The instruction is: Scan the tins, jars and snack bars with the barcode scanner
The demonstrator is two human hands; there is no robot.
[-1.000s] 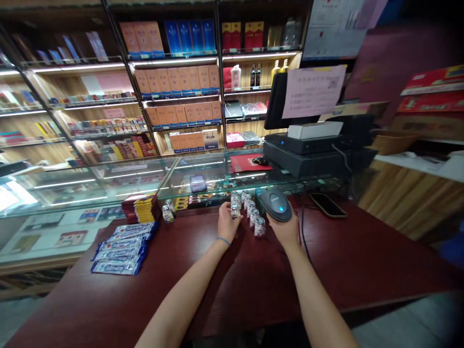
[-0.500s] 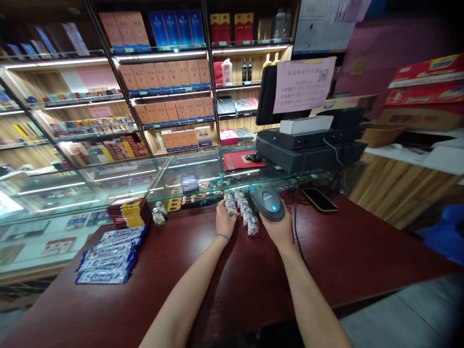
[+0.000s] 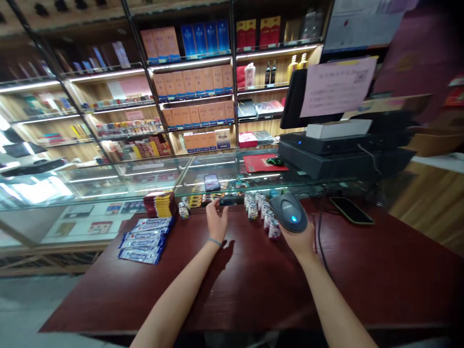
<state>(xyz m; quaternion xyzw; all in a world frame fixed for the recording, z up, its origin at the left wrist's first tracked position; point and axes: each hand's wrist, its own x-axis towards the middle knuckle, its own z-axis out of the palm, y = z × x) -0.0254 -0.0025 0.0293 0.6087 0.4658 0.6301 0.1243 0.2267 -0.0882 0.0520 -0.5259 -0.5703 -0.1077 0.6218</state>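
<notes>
My left hand (image 3: 216,218) is above the dark red counter (image 3: 235,285) with its fingers apart and nothing in them. It lies between two groups of small jars with silvery lids. To its right, several small jars (image 3: 253,211) stand in two rows; a pair of the same kind of jar (image 3: 183,209) stands to its left. My right hand (image 3: 302,241) is wrapped round a barcode scanner (image 3: 293,212), dark grey with a lit blue light. The scanner's head is just right of the nearest jars, and it hides part of my fingers.
Blue-and-white packets (image 3: 145,240) and a stack of red and yellow packs (image 3: 159,204) lie at the left. A phone (image 3: 351,210) and a black cable (image 3: 319,241) are on the right. Behind are a glass display case (image 3: 152,181), a mouse (image 3: 276,161) and a monitor (image 3: 293,104).
My left hand has come away from the jars and moved left, its fingers now apart. My right hand still holds the scanner. The view has turned left.
</notes>
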